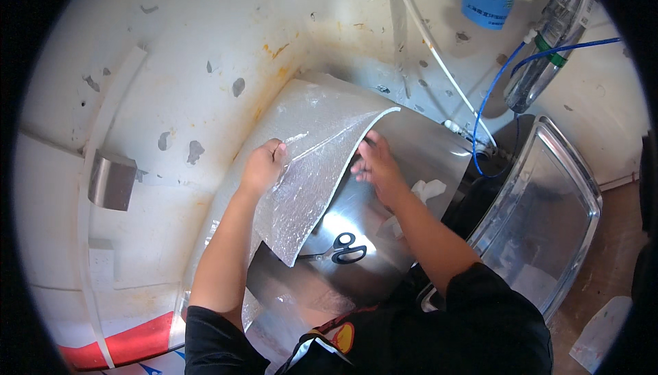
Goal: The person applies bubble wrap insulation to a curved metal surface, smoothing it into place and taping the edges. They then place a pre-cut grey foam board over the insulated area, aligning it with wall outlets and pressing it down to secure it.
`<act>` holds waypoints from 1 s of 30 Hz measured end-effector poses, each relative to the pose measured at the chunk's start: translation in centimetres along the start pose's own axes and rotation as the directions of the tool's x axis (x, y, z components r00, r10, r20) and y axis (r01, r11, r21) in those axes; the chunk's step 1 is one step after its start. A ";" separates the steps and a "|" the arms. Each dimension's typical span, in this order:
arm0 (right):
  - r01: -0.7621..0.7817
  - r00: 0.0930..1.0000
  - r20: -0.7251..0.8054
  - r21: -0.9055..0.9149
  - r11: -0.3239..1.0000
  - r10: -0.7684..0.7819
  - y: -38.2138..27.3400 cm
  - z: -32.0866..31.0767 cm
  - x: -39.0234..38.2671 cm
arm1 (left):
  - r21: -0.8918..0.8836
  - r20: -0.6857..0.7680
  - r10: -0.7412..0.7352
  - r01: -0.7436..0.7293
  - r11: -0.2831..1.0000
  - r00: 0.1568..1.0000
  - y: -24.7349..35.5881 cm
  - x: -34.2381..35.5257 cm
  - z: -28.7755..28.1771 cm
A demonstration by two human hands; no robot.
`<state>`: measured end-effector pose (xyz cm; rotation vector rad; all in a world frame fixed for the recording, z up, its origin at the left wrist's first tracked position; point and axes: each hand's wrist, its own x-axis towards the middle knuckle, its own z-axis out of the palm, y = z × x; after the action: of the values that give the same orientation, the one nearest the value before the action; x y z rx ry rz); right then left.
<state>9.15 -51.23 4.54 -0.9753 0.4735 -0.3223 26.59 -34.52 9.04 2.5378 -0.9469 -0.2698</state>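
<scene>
A silvery bubble-foil sheet (pixel 312 183) lies over a large rounded brushed-metal surface (pixel 377 217), with its right edge lifted into a fold. My left hand (pixel 266 164) is closed on the sheet's upper left part, where creases run from the fingers. My right hand (pixel 375 164) is beside the lifted right edge, its fingers bent and apart; the fingertips come close to or touch that edge. Black-handled scissors (pixel 348 250) rest on the metal below the sheet, their blades partly under its lower corner.
A white crumpled piece (pixel 428 190) lies right of my right forearm. Further right stands a metal-framed clear lid or bin (pixel 541 217). Blue tubing (pixel 480 121), a white pipe (pixel 439 53) and a clear filter cylinder (pixel 548 53) are at the upper right. A stained white wall (pixel 205 53) borders the left.
</scene>
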 end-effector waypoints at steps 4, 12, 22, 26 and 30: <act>0.038 0.998 -0.034 -0.159 0.986 -0.044 -1.0 0.1 2.9 | -0.222 -0.017 0.069 -0.071 0.972 0.997 -0.2 1.3 0.1; 0.150 0.988 -0.014 -0.094 0.984 -0.152 0.1 0.0 2.2 | 0.204 -0.181 0.349 -0.312 0.928 0.920 10.7 3.3 1.5; 0.229 0.971 0.062 0.011 0.973 -0.229 1.4 -0.8 3.2 | 0.133 0.054 0.468 -0.471 0.872 0.882 12.2 6.1 5.0; 0.191 0.981 0.041 -0.026 0.981 -0.190 2.3 -1.4 3.4 | 0.253 0.071 0.497 -0.498 0.830 0.865 11.7 7.0 5.6; 0.141 0.985 0.098 0.034 0.989 -0.144 2.0 -1.2 2.6 | 0.328 0.021 0.488 -0.467 0.821 0.873 10.6 8.4 5.9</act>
<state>10.87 -52.22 1.67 -0.9959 0.3077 -0.4052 24.81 -49.17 8.17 2.4510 -1.6762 0.1315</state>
